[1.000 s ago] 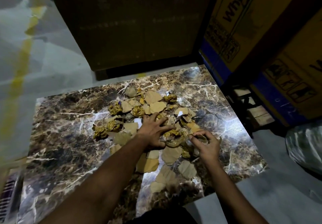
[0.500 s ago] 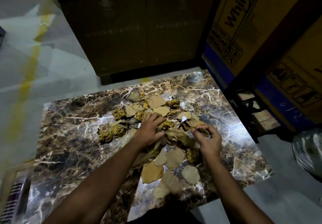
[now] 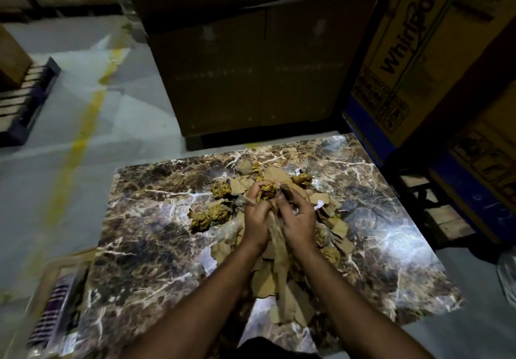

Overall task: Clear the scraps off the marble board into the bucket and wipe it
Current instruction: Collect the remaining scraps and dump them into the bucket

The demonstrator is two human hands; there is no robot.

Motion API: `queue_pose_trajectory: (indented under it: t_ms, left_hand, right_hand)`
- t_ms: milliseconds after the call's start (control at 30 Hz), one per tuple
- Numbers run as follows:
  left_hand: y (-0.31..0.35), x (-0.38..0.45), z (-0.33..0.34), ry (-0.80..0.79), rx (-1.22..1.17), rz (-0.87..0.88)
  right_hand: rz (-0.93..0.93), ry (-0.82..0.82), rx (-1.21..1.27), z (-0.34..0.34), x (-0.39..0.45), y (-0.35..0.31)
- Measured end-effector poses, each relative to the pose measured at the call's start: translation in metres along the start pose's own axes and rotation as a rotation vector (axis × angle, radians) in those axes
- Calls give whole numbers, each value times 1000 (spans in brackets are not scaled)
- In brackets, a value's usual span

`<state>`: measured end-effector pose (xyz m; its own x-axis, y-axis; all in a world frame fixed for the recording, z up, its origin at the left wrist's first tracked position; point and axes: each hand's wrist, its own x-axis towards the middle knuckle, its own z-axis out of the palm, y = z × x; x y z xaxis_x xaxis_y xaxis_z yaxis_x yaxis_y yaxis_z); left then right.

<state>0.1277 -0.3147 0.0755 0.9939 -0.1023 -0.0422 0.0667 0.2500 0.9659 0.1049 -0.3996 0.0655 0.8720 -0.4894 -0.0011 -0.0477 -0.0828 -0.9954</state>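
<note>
Item: marble board (image 3: 145, 235), brown-veined, laid flat on the floor.

Contents: scraps (image 3: 332, 219) of torn brown paper and crumpled yellowish wads, heaped from the board's centre toward its near edge; a few wads lay toward the left of the heap.

Left hand (image 3: 255, 219) and right hand (image 3: 297, 214): cupped together over the heap's middle, fingers curled round a bunch of scraps, palms facing each other, probably so that loose pieces would not slip out.

Bucket: not identifiable in view. A pale rounded object showed at the right edge; its contents could not be told.

Wiping: not begun, by appearance.
</note>
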Motion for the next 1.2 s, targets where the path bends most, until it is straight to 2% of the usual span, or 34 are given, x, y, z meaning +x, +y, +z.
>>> queue_pose_trajectory:
  t_ms: [67, 133, 300, 433, 533, 667, 833, 967, 1067, 1200]
  left_hand:
    - [-1, -8, -2, 29, -162, -80]
    - [6, -13, -7, 22, -224, -69]
    - [33, -14, -29, 6, -87, 57]
    - [37, -14, -51, -4, 20, 154]
    - [34, -18, -62, 37, -3, 125]
    - [39, -32, -67, 74, -75, 81]
    - [42, -38, -75, 32, -67, 131]
    - [48, -41, -73, 106, -73, 130]
    - [53, -44, -64, 180, -88, 102]
    - [56, -50, -46, 301, -156, 86]
  right_hand:
    - [8, -22, 35, 5, -2, -9]
    - [-6, -36, 46, 12, -5, -17]
    - [-42, -141, 50, 28, -21, -25]
    - [103, -238, 237, 38, -39, -33]
    - [116, -191, 202, 47, -49, -51]
    - [-10, -97, 77, 58, -53, -59]
    - [-35, -181, 115, 60, -67, -58]
    - [-36, -304, 198, 56, -79, -62]
    - [-11, -277, 206, 46, -76, -71]
    - [38, -345, 197, 30, -63, -80]
